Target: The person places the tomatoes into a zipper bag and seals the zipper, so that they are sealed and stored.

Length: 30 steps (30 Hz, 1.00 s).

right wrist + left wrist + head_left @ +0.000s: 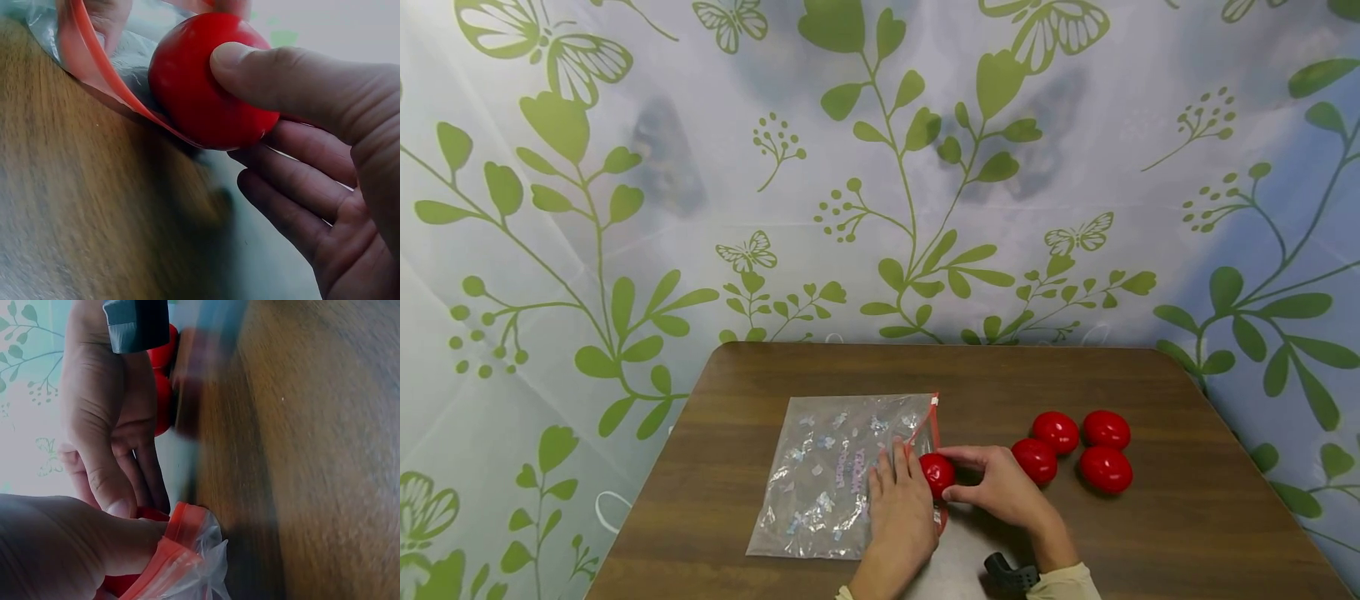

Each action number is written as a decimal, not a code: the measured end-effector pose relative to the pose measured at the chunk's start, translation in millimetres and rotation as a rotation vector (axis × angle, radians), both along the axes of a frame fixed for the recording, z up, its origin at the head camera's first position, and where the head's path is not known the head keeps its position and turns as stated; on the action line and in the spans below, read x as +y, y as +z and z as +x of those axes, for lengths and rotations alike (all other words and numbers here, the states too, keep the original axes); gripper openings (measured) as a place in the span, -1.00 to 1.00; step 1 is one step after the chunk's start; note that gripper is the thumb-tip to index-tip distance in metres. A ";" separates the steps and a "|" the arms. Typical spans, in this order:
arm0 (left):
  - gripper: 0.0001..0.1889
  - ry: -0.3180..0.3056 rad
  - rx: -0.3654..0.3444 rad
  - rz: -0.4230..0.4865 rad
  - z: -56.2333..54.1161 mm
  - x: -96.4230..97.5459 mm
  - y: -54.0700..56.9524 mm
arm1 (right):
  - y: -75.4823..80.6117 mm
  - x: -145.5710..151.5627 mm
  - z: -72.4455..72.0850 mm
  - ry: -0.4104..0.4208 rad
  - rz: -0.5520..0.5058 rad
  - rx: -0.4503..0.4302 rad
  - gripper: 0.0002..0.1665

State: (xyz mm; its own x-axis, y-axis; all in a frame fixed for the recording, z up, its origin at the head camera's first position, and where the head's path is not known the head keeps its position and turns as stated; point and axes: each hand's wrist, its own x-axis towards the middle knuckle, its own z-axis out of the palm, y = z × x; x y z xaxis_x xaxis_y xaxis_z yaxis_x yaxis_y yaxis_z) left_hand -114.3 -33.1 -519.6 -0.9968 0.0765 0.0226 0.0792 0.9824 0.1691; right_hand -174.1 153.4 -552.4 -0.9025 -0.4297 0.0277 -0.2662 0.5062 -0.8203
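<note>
A clear plastic zip bag (820, 483) with an orange-red zip edge and small printed pictures lies flat on the table, its mouth to the right. My left hand (901, 508) rests on the bag by the mouth, fingers extended over the top layer. Its thumb (131, 544) reaches in at the zip edge, holding the mouth apart. With thumb and fingers my right hand (1000, 483) grips a glossy, rounded red ball (206, 81) at the mouth. Part of the ball is inside the zip edge (119, 87).
Several more red balls (1106, 469) sit grouped to the right of my right hand. The brown wooden table (1210, 533) has a patterned curtain (850, 208) behind it. A black wrist device (1011, 575) is on my right forearm.
</note>
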 end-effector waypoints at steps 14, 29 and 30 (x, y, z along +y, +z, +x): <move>-0.03 -0.021 0.091 -0.043 4.5 2.8 -1.2 | 0.6 -21.7 -1.9 0.026 0.037 0.069 -0.37; -0.11 -0.016 0.081 -0.045 3.3 4.9 -3.6 | 1.1 -14.7 -1.2 0.037 0.047 0.059 -0.39; -0.11 -0.014 0.085 -0.045 3.1 4.6 -3.8 | 1.6 -14.7 -1.7 0.037 0.042 0.053 -0.39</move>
